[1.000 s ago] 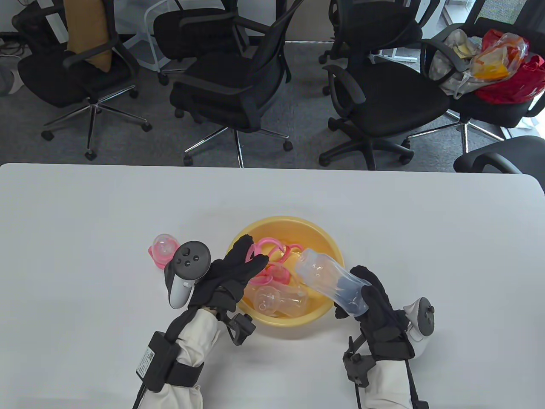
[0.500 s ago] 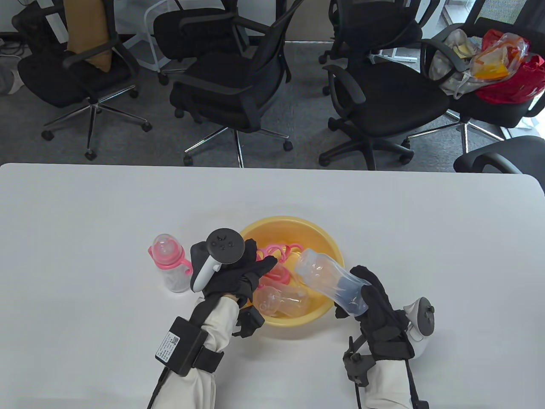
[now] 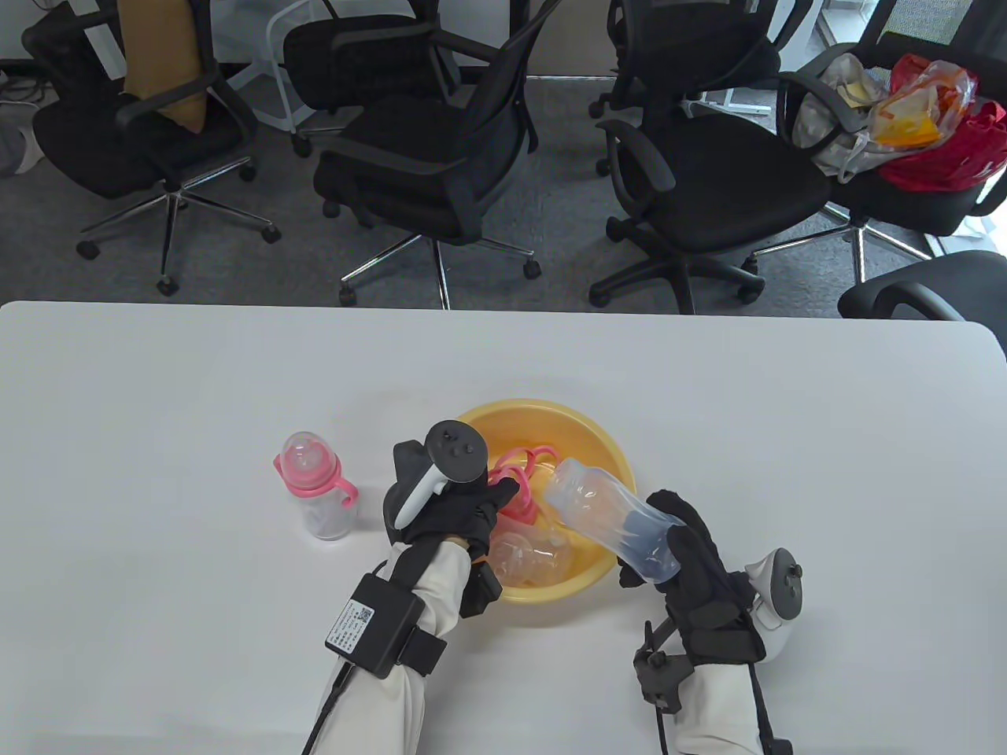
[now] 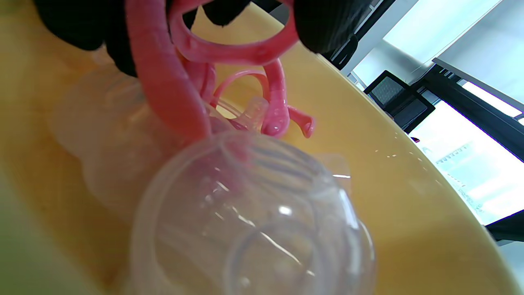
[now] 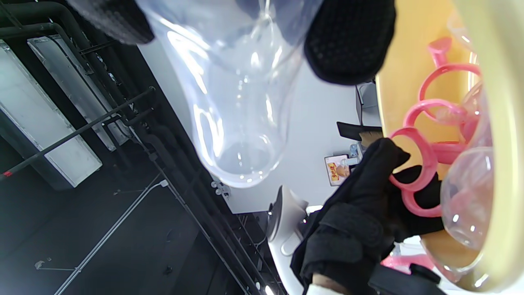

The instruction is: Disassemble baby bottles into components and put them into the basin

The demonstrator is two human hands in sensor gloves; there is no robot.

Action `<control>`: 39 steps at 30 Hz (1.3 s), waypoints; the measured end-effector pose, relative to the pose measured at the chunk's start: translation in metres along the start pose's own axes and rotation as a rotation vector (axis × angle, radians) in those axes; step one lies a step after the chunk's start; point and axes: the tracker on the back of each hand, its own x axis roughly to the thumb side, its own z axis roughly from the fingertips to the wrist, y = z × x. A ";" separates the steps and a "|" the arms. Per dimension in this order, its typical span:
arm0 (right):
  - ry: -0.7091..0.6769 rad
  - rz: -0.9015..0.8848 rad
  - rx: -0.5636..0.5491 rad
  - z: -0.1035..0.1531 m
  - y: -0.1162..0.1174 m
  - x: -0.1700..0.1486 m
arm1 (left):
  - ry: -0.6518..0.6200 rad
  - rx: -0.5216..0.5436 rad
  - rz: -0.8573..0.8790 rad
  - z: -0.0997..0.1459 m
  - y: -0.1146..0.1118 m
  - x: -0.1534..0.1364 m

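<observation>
A yellow basin (image 3: 551, 409) stands on the white table (image 3: 157, 377). My left hand (image 3: 497, 497) reaches into its left side and pinches a pink handle ring (image 3: 515, 478), seen close in the left wrist view (image 4: 229, 51). Below the ring a clear bottle body (image 4: 245, 221) lies in the basin. My right hand (image 3: 680, 543) grips the base of another clear bottle body (image 3: 602, 515), tilted with its open mouth over the basin's right rim. An assembled baby bottle (image 3: 315, 495) with a pink collar stands left of the basin.
More pink handle pieces (image 3: 536, 458) lie at the back of the basin. Black office chairs (image 3: 440, 149) stand beyond the table's far edge, one with bags (image 3: 912, 110) at the right.
My left hand has turned over and dipped right into the basin with the pink ring, uncovering the assembled bottle. The right hand and its bottle have stayed put.
</observation>
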 end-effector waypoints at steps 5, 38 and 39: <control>0.000 0.004 -0.002 0.000 0.000 0.000 | -0.065 0.025 0.039 0.012 0.010 -0.001; 0.186 0.593 -0.175 -0.042 0.043 0.008 | -0.558 0.512 0.673 0.109 0.063 -0.068; 0.203 0.630 -0.188 -0.045 0.044 0.008 | -0.555 0.512 0.673 0.108 0.063 -0.069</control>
